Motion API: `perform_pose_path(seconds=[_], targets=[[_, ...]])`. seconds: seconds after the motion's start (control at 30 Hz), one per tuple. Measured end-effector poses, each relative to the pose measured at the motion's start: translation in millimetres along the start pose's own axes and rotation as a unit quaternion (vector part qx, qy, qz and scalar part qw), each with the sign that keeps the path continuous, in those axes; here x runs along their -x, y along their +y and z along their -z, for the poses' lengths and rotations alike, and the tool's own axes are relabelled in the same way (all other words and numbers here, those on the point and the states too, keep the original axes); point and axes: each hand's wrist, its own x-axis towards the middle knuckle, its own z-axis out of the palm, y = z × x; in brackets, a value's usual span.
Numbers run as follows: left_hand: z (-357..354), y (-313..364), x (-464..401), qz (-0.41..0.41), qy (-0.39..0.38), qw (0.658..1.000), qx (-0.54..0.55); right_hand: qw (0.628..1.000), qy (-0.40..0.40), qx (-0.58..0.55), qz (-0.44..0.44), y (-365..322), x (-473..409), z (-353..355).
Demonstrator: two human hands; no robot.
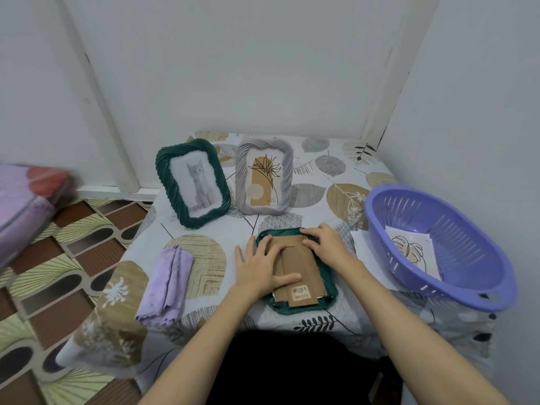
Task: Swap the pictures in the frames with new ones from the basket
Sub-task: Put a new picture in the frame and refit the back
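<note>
A barcode sticker (pixel 301 292) sits on the frame's cardboard backing (pixel 295 260); its print is too blurred to read.

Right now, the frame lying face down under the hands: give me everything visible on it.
The face-down frame has a dark green ribbed rim and a brown cardboard back with a folded stand and a barcode sticker near its close edge. It lies flat on the tablecloth. The left hand presses flat on the back; the right hand has fingers at its far edge.

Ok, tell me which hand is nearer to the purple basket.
Right. The right hand rests on the far right corner of the face-down green frame, on the side toward the purple basket. The left hand presses the frame's cardboard back on the side away from the basket.
</note>
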Motion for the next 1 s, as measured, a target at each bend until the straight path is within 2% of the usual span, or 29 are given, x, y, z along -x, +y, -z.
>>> perform_pose_path(seconds=[0.23, 0.37, 0.63, 0.77, 1.0], targets=[[0, -1, 0, 0.001, 0.000, 1.000, 0.006, 0.999, 0.041, -0.031, 0.020, 4, 7, -6], [-2, -1, 0, -0.004, 0.010, 1.000, 0.013, 0.991, 0.076, -0.110, -0.002, 4, 21, -7], [3, -6, -5, 0.001, 0.077, 0.997, 0.011, 0.988, 0.119, -0.094, -0.005, 8, 30, -28], [8, -14, -12, 0.066, 0.147, 0.986, 0.046, 0.988, 0.125, -0.093, -0.011, 8, 30, -29], [12, -28, -24, 0.069, 0.075, 0.994, 0.024, 0.986, 0.133, -0.105, -0.011, 8, 33, -30]])
